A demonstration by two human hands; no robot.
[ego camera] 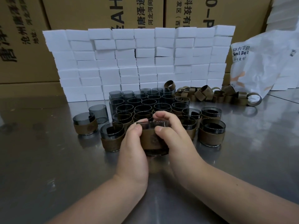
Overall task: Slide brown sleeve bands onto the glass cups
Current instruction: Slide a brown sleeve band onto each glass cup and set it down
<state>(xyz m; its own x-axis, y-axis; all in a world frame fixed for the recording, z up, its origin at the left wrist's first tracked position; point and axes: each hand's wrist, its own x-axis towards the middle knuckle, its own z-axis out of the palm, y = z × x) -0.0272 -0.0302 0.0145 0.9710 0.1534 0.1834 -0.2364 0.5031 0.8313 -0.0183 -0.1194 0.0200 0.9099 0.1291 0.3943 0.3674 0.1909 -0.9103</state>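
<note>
A smoky glass cup [152,125] with a brown sleeve band [150,141] around its body is held just above the steel table at centre. My left hand [132,151] grips its left side, thumb on the band. My right hand [171,136] grips its right side, fingers curled over the rim. Behind stand several bare glass cups [142,104] in rows. Several sleeved cups stand around my hands, such as the sleeved cup [212,133] at right and the sleeved cup [85,125] at left. A pile of loose brown bands [210,94] lies at back right.
A wall of stacked white boxes [137,62] stands behind the cups, with cardboard cartons [22,38] behind it. A white plastic bag [265,65] sits at the right. One bare cup [98,113] stands apart at left. The steel table [48,159] reflects light.
</note>
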